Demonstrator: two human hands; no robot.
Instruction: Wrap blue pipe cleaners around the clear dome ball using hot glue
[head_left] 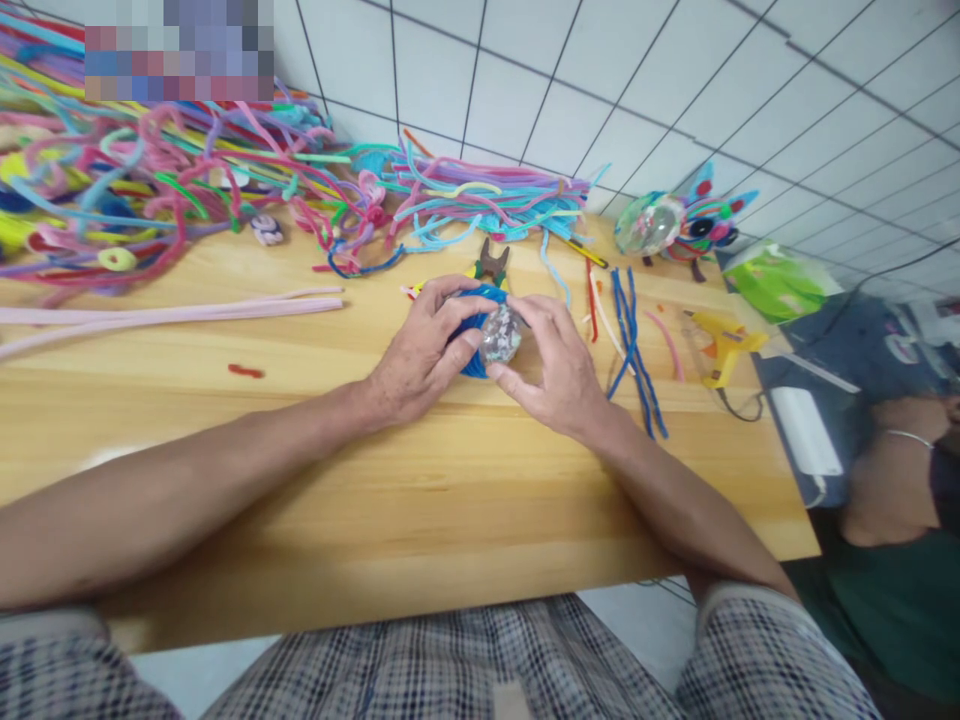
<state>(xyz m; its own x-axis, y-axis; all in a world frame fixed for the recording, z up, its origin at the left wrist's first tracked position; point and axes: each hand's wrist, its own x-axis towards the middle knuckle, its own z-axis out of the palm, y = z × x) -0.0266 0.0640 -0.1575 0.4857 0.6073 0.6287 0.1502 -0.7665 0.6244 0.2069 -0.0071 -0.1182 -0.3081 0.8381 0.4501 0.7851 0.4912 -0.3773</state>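
Observation:
Between my hands, above the middle of the table, is a clear ball (501,336) with blue pipe cleaner (475,370) wound round its left side. My left hand (424,350) grips it from the left, fingers over the blue winding and thumb against the clear part. On the opposite side, the curved fingers and thumb of my right hand (551,362) hold the ball's right edge. Just behind it lie pliers (493,262) with their jaws pointing away; their handles are mostly hidden. Blue pipe cleaner strips (634,340) lie to the right of my right hand.
Heaped pipe cleaners (150,190) cover the back left, with a bundle (487,200) along the wall. A finished-looking figure with a clear ball (652,225) stands back right. A yellow glue gun (724,345) lies near the table's right edge. Another person's arm (892,470) is beyond.

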